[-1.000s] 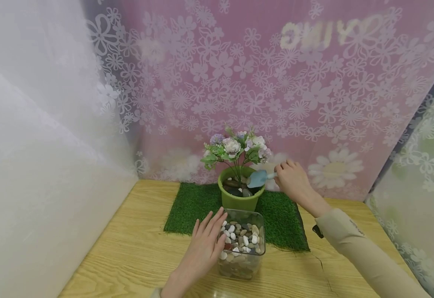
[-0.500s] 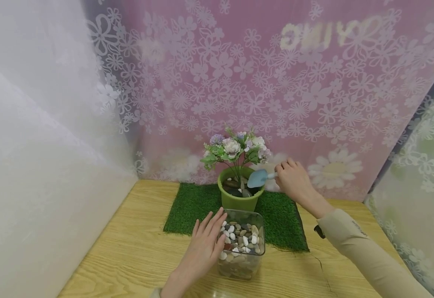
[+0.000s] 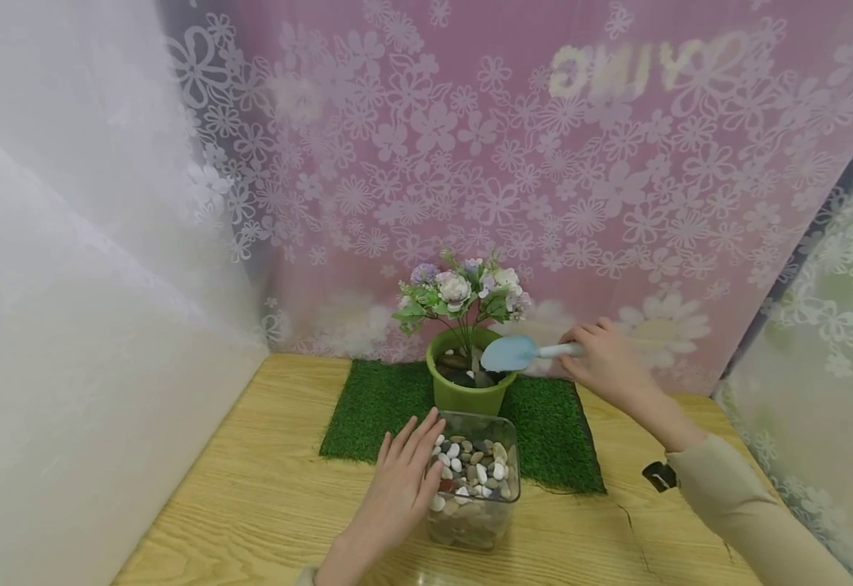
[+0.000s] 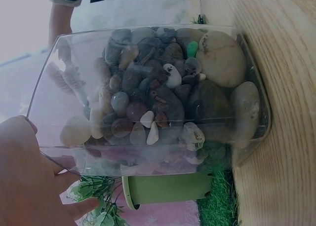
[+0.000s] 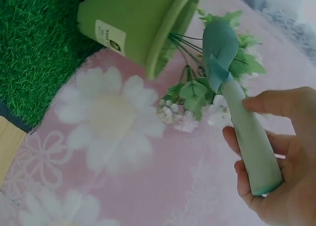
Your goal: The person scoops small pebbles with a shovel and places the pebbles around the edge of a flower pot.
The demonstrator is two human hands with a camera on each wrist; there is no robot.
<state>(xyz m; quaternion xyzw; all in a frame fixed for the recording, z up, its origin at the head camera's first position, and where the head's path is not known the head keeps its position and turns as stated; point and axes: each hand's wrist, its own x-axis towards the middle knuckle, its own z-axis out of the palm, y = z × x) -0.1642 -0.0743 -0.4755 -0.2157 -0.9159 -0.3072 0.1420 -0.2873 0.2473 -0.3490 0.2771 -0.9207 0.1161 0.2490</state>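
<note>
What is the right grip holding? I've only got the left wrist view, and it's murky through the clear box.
Observer: The right wrist view settles it: the right grip holds a blue-bladed trowel by its pale handle.
Operator: OK. I get only the outside of the green pot. Anything in it besides the plant?
Observer: Yes. The head view shows stones inside, dark and brown ones plus a few small white ones, near the foot of the stems.
</note>
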